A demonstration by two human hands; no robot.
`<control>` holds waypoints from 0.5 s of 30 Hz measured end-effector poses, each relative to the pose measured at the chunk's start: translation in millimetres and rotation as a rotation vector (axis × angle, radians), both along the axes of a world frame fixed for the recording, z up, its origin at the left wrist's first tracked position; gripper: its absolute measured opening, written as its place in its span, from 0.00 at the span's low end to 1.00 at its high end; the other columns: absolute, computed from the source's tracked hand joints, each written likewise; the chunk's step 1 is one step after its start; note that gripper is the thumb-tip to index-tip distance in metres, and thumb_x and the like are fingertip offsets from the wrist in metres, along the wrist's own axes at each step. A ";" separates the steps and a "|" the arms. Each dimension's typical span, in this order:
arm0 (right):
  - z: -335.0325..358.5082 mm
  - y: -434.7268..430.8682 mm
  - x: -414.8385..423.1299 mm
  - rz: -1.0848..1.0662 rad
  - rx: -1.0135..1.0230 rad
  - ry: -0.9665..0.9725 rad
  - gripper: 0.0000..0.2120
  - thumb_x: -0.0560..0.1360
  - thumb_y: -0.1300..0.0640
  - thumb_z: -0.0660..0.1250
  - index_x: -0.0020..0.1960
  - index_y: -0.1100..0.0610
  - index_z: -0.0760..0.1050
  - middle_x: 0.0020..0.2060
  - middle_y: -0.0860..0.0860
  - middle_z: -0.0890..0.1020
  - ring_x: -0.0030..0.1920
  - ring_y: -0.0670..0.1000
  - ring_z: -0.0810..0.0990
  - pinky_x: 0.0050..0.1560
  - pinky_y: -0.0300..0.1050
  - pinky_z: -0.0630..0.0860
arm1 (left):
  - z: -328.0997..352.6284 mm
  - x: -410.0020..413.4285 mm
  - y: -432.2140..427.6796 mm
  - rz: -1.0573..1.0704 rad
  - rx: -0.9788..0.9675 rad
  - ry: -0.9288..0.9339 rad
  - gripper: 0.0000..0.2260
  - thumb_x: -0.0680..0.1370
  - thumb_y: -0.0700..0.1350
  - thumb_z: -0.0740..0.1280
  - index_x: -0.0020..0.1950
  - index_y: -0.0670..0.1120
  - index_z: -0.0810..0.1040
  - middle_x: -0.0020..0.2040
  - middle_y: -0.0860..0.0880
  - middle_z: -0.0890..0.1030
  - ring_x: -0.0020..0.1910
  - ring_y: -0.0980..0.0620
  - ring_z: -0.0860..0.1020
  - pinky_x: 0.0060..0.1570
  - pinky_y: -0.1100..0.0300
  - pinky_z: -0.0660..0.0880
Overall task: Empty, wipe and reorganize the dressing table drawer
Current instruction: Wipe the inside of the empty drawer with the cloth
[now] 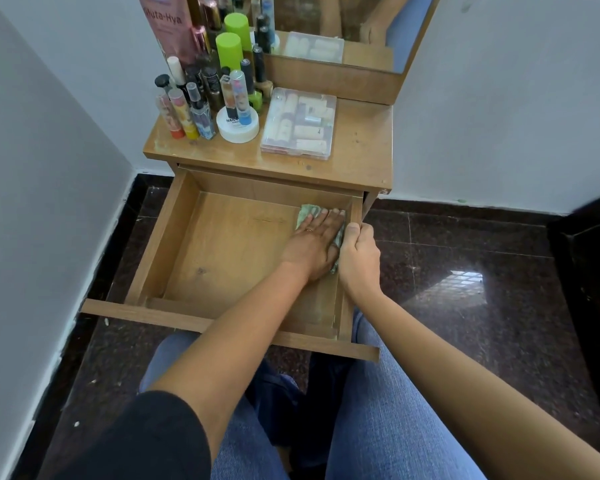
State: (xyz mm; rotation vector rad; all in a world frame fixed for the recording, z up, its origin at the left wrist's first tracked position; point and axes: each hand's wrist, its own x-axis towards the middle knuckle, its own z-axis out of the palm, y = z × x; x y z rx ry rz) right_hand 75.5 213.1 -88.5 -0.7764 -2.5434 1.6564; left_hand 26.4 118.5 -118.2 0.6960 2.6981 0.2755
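The wooden drawer [174, 237] is pulled out over my lap and holds nothing but a cloth. My left hand [312, 242] lies flat, fingers spread, pressing a greenish cloth [305, 212] onto the drawer floor in its far right corner. Most of the cloth is hidden under the palm. My right hand [359, 252] grips the top edge of the drawer's right side wall, thumb on the rim.
On the dressing table top [361, 147] stand several bottles [201, 98], a white jar [238, 128] and a clear plastic box [298, 121] of small items. A mirror [343, 32] rises behind. White walls close in on both sides; a dark cabinet [589, 271] stands to the right.
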 end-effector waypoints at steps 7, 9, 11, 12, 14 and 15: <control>1.7 0.0 0.8 0.003 0.014 -0.006 0.11 0.82 0.47 0.49 0.55 0.51 0.67 0.53 0.53 0.78 0.52 0.53 0.76 0.55 0.52 0.72 | 15.5 -0.5 10.7 0.041 -0.107 -0.041 0.28 0.84 0.49 0.49 0.80 0.47 0.39 0.81 0.49 0.43 0.79 0.52 0.43 0.76 0.57 0.39; 4.2 -0.2 0.9 0.012 0.018 -0.007 0.12 0.82 0.48 0.49 0.56 0.52 0.67 0.54 0.54 0.77 0.52 0.53 0.75 0.53 0.50 0.70 | 22.3 -5.3 6.0 0.021 -0.078 -0.085 0.29 0.84 0.48 0.53 0.81 0.48 0.40 0.81 0.50 0.44 0.80 0.52 0.44 0.75 0.58 0.40; 6.2 -0.2 1.2 0.019 0.022 -0.003 0.13 0.83 0.49 0.49 0.57 0.54 0.67 0.55 0.55 0.77 0.51 0.53 0.74 0.52 0.49 0.69 | 28.0 -7.9 -2.3 -0.014 -0.053 -0.145 0.31 0.83 0.45 0.56 0.81 0.49 0.41 0.81 0.50 0.44 0.80 0.50 0.44 0.75 0.58 0.40; 6.8 -0.2 1.2 0.021 0.024 -0.002 0.13 0.83 0.49 0.49 0.57 0.54 0.67 0.55 0.55 0.76 0.51 0.53 0.73 0.51 0.48 0.68 | 30.6 -7.5 -6.6 -0.042 -0.051 -0.166 0.32 0.83 0.44 0.57 0.81 0.50 0.41 0.81 0.50 0.44 0.80 0.49 0.43 0.76 0.57 0.41; 6.9 -0.1 1.3 0.022 0.029 -0.006 0.14 0.83 0.49 0.49 0.59 0.55 0.68 0.56 0.55 0.76 0.51 0.53 0.73 0.51 0.48 0.67 | 35.0 -2.3 -13.2 -0.085 -0.071 -0.191 0.31 0.83 0.45 0.56 0.81 0.50 0.41 0.81 0.50 0.43 0.80 0.48 0.44 0.75 0.56 0.41; 6.6 0.0 1.3 0.023 0.030 -0.010 0.15 0.83 0.49 0.49 0.61 0.56 0.68 0.57 0.55 0.76 0.52 0.53 0.72 0.51 0.47 0.67 | 35.5 1.5 -14.8 -0.092 -0.091 -0.194 0.30 0.84 0.46 0.55 0.81 0.51 0.41 0.81 0.50 0.44 0.80 0.48 0.44 0.75 0.57 0.42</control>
